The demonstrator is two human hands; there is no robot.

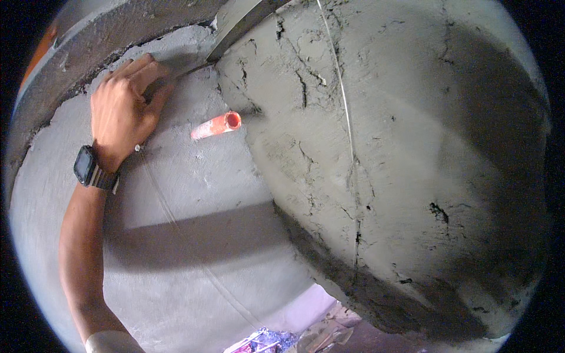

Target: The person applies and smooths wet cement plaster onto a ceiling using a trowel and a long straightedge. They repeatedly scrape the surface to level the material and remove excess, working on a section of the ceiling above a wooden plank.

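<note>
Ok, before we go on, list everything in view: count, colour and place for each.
Smooth wall surface: one, grey, left and centre
Rough cracked layer: one, darker grey-green, right side
Ledge: one, grey, upper left
Long flat strip: one, grey, top centre
Pipe stub: one, orange with whitish smears, sticking out left of the rough layer's edge
Cord: one, white, running down the rough layer
Mixed items: count unclear, bluish-purple and brownish, bottom centre
Watch: one, dark, left wrist
Sleeve end: one, pale, bottom left
Left forearm: one, bare, left side
Hands: one visible, the left hand, bare, upper left
</note>
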